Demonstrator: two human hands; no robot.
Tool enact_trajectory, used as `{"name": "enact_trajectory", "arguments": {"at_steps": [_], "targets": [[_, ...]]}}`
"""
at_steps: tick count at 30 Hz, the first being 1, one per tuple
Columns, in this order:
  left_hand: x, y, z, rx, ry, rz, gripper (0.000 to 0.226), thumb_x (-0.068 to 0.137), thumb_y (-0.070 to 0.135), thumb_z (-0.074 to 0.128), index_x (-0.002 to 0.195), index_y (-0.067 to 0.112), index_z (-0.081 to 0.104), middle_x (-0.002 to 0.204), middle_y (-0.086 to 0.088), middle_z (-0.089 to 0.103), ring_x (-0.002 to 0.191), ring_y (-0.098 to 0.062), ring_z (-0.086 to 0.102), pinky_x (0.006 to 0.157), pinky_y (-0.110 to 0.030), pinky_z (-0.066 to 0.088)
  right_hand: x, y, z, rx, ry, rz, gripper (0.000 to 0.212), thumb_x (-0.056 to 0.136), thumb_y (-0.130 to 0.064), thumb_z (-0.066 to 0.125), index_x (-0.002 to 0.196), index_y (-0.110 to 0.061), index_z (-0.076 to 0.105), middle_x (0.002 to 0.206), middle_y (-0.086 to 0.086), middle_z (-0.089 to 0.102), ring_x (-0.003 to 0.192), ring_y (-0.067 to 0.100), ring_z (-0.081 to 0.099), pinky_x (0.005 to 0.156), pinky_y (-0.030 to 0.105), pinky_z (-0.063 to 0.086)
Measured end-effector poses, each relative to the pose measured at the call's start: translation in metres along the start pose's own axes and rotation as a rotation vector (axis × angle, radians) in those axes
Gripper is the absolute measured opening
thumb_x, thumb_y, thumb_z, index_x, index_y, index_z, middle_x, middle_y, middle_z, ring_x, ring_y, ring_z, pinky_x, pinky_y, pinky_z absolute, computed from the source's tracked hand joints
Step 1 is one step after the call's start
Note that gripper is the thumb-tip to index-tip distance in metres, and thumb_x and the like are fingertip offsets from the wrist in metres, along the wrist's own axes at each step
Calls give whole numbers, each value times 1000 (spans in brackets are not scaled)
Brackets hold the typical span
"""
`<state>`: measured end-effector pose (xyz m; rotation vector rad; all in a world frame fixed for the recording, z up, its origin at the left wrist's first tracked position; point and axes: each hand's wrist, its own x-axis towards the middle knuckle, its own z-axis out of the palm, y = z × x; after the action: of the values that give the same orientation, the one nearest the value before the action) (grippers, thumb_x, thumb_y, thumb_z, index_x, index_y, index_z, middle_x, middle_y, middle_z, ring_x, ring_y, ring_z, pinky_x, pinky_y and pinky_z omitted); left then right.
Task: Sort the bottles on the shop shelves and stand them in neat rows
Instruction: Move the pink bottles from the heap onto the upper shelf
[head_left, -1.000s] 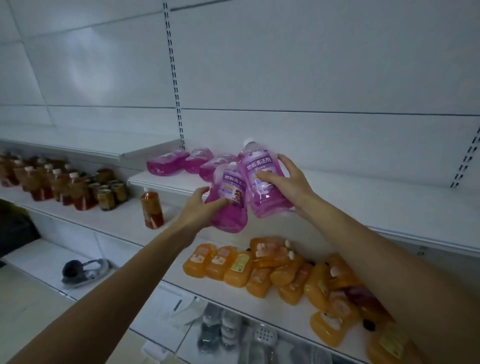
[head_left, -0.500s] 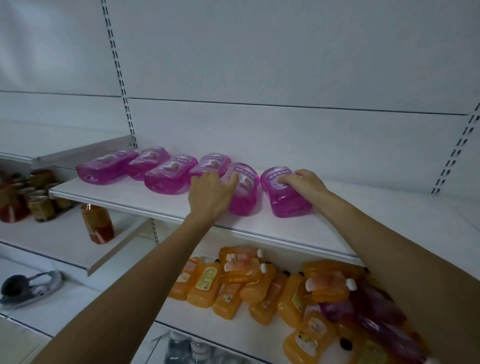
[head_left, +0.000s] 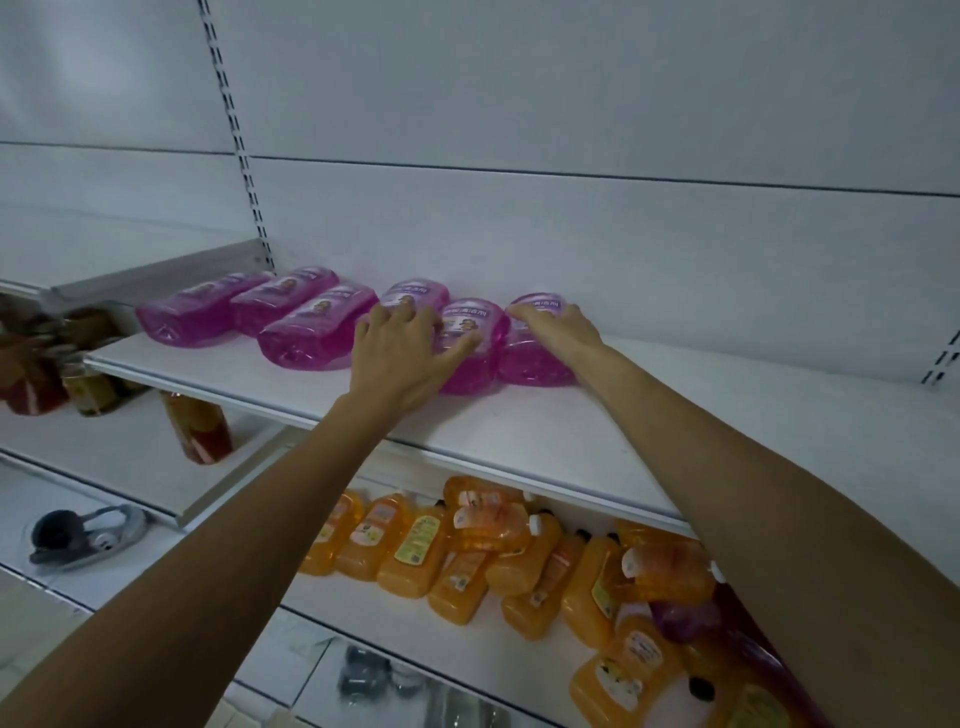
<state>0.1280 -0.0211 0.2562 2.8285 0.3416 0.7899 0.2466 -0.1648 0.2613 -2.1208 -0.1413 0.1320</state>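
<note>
Several pink bottles lie on their sides in a row on the upper white shelf, the leftmost pink bottle near the shelf's left end. My left hand lies with spread fingers over the fifth pink bottle and touches the fourth. My right hand is curled over the top of the rightmost pink bottle. Both of these bottles rest on the shelf, close to the back wall.
Below, a jumble of orange bottles lies on the lower shelf, with a purple bottle among them. A brown bottle and jars stand on the left shelf. A grey headset-like object lies lower left. The upper shelf continues bare to the right.
A second ago I held the two pink bottles in the air in front of the shelf. They now lie at the right end of the row, with my hands still on them.
</note>
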Motion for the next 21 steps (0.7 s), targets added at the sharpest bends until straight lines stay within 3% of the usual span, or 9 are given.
{"name": "enact_trajectory", "arguments": {"at_steps": [2,4,6,9,12,16,21], "targets": [[-5,4,-2,29,-22,6,62,86,62,42,122,13,53,131,-13,51,122,-33,41,102,-45,29,-4,0,-2,-50,-7,-6,113,54,-81,53,141,-11,36,134,14,50,120,35,48,101,44,42],[-13,11,-6,2,-2,63,62,86,61,43,125,14,52,135,-12,49,126,-32,39,104,-44,28,-18,3,-10,-129,25,-33,105,61,-80,46,142,-14,35,138,16,45,125,36,43,104,45,39],[-21,20,-13,-44,16,140,58,86,57,43,125,16,55,135,-10,50,127,-31,39,104,-44,29,-37,7,-23,-163,105,-108,83,82,-62,47,147,-16,26,145,17,36,133,36,34,109,45,32],[-37,33,-20,-153,12,197,47,89,45,51,126,15,56,132,-10,53,125,-30,42,104,-43,32,-65,14,-49,-224,203,-240,73,90,-45,51,149,-15,21,150,15,32,139,33,27,112,42,28],[-67,47,-26,-285,-24,211,52,86,47,49,125,13,57,126,-11,58,116,-30,49,99,-44,39,-102,22,-74,-263,257,-280,70,89,-36,56,149,-15,25,150,12,34,138,29,29,110,38,29],[-118,66,-29,-361,-82,267,52,86,43,47,127,12,55,128,-12,56,119,-30,46,98,-38,34,-163,48,-98,-263,348,-274,68,88,-28,57,148,-15,27,145,12,39,134,28,34,108,41,32],[-177,102,-17,-468,-163,333,39,90,25,55,126,11,55,126,-12,57,116,-27,49,96,-36,37,-237,103,-130,-288,490,-200,62,87,-23,58,142,-11,34,136,14,42,125,28,42,103,44,39]]}}
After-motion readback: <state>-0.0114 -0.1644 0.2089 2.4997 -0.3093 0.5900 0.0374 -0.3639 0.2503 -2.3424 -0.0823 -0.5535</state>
